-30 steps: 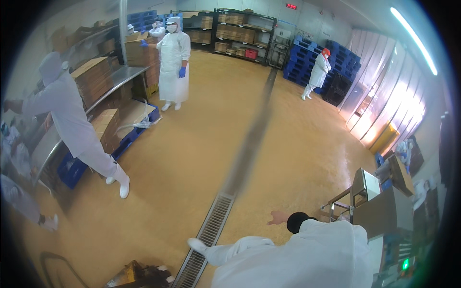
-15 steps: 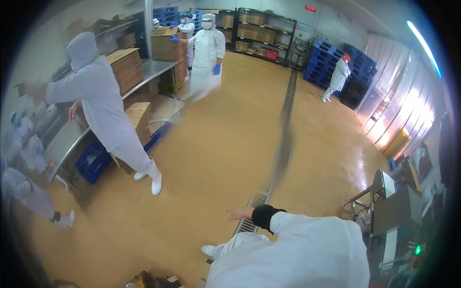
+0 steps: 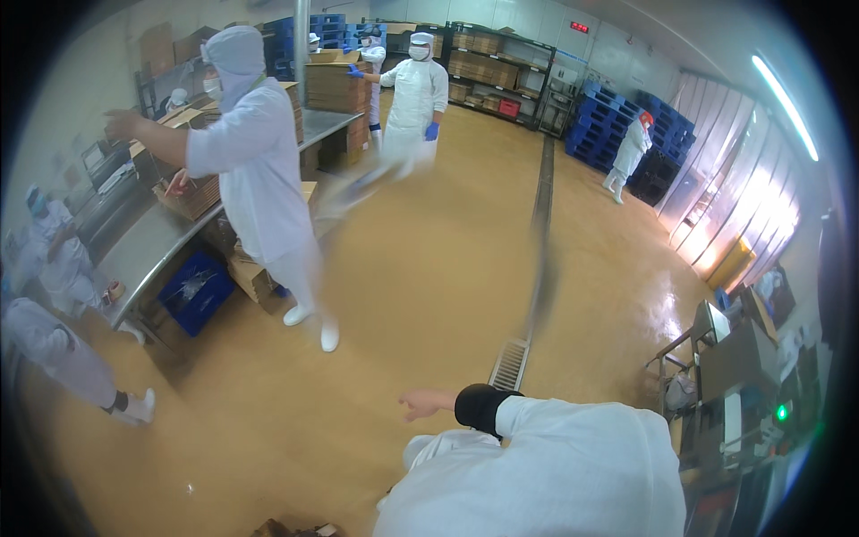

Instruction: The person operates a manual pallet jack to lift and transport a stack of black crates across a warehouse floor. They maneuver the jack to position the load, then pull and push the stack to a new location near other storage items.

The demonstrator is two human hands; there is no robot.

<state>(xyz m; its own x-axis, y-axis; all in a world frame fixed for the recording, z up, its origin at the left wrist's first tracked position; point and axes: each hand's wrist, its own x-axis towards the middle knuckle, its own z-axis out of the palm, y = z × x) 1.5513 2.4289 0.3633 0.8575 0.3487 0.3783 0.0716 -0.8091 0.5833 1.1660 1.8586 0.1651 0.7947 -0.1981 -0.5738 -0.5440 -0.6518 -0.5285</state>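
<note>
My right hand [image 3: 425, 404] reaches out to the left above the brown floor, its white sleeve [image 3: 573, 447] ending in a black cuff [image 3: 483, 409]. The hand holds nothing, and its fingers look loosely stretched out. Beneath and beyond the cuff runs a metal floor drain grate [image 3: 510, 362]. White trouser cloth [image 3: 438, 446] shows just below my wrist. My left hand is outside the picture.
A co-worker in white [image 3: 255, 161] stands left at a steel table [image 3: 165, 255] with cartons. A blue crate [image 3: 195, 291] sits below it. Another co-worker [image 3: 413, 98] touches stacked cardboard [image 3: 338, 94]. Equipment [image 3: 738, 376] stands right; a dark brown object [image 3: 295, 528] lies at the lower edge.
The view has shifted, so the table and co-workers at left sit farther right. The nearest co-worker has turned and stands more upright. My right hand appears slightly farther left, still empty.
</note>
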